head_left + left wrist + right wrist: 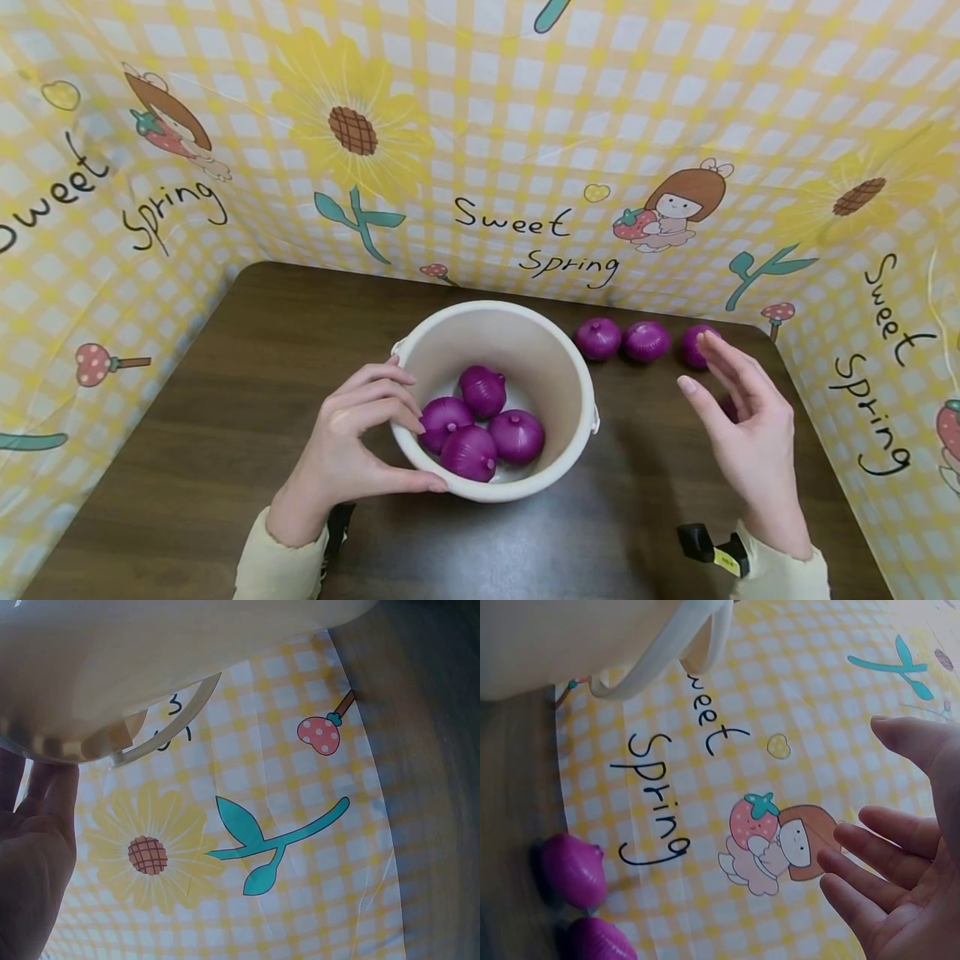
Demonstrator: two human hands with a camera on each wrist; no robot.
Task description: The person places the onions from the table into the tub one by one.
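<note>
A cream-white bucket (577, 375) stands on the table, with several purple onions (517, 437) lying on its bottom. At its left side my left hand (356, 433) grips the rim, fingers over the edge and thumb along the front; the left wrist view shows the fingers (60, 799) against the bucket's rim. Over the right part of the table is my right hand (753, 425), thumb and fingers spread apart and holding nothing. Beyond its fingertips sits an onion (697, 347), partly covered, and another onion (729, 407) is mostly hidden behind the hand.
Two more onions, one near the bucket (597, 339) and one beside it (646, 342), sit along the back of the dark wooden table (187, 433). A yellow checked cloth (487, 150) hangs around the back and sides. The bucket's handle (641, 671) hangs down at the back.
</note>
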